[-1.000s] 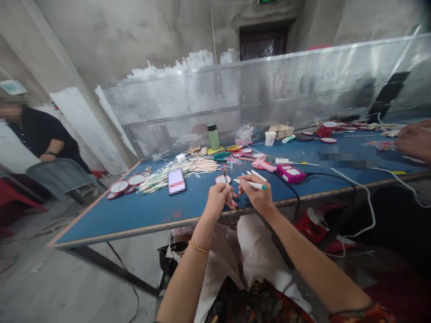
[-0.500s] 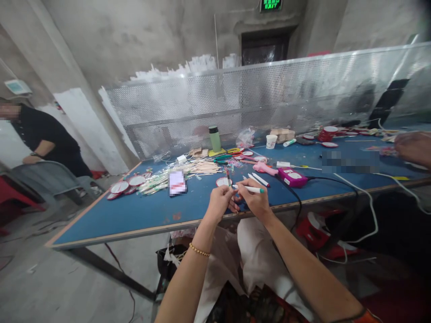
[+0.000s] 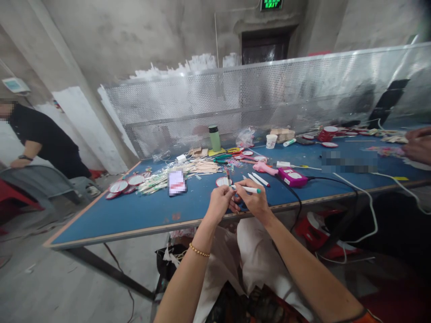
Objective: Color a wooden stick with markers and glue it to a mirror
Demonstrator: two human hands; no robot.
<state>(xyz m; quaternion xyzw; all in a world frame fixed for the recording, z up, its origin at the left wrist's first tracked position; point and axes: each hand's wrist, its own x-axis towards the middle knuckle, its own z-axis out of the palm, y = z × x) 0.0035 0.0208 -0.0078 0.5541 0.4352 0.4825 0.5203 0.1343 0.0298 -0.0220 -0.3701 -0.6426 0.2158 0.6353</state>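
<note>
My right hand [image 3: 255, 198] grips a white marker [image 3: 251, 189] with a green end, its tip pointing left toward my other hand. Pinched upright in my left hand [image 3: 221, 201] is a thin flat stick [image 3: 228, 178] with a dark reddish upper part, and the marker's tip is close against it. Whether the tip touches the stick I cannot tell. Just behind the stick, a round white disc [image 3: 222, 181] with a red rim lies on the blue table [image 3: 141, 218]. Two more white markers [image 3: 259, 180] lie beyond my right hand.
A phone [image 3: 177, 182] and wooden sticks [image 3: 205, 166] lie to the left, near red-rimmed discs [image 3: 118, 186]. A pink glue gun [image 3: 265, 168], purple box [image 3: 292, 177], green bottle [image 3: 214, 139] and paper cup [image 3: 271, 141] stand farther back. A co-worker's hands [image 3: 419, 146] are at right.
My right hand and the marker have shifted slightly left, the marker's end dipping a little. The person at far left has moved left, and the co-worker's hands at right have shifted.
</note>
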